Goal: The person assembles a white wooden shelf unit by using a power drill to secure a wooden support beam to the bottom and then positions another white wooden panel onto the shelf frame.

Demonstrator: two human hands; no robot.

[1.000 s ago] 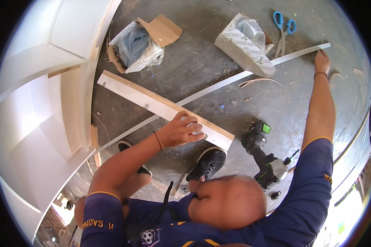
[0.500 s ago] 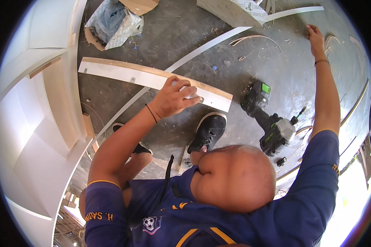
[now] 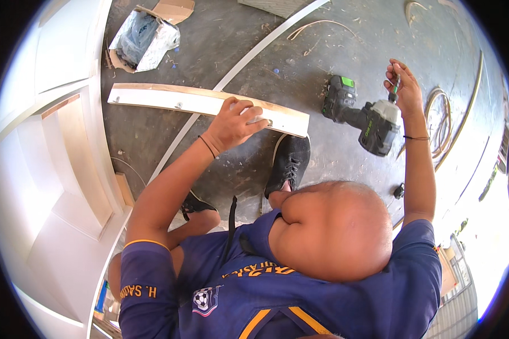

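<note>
My left hand (image 3: 236,123) is closed over the middle-right part of a narrow white board (image 3: 152,100) with a bare wood edge. Small metal fittings show along the board's white face. To the right, a black cordless driver (image 3: 373,121) with a green-marked battery lies on the floor, its bit (image 3: 396,89) pointing away from me. My right hand (image 3: 406,87) is beside that bit, fingers curled in a pinch about its tip. Whatever small thing may be between those fingers is too small to make out.
A white cabinet-like panel (image 3: 90,147) stands along the left. An opened carton (image 3: 147,42) with plastic inside sits at the far left. A long white strip (image 3: 249,56) runs diagonally under the board. Coiled edging (image 3: 438,121) lies right; my shoe (image 3: 291,164) is just below the board.
My right hand has come nearer and leftward, from the far right floor to the driver's bit. My left hand stays on the board. The view has shifted slightly.
</note>
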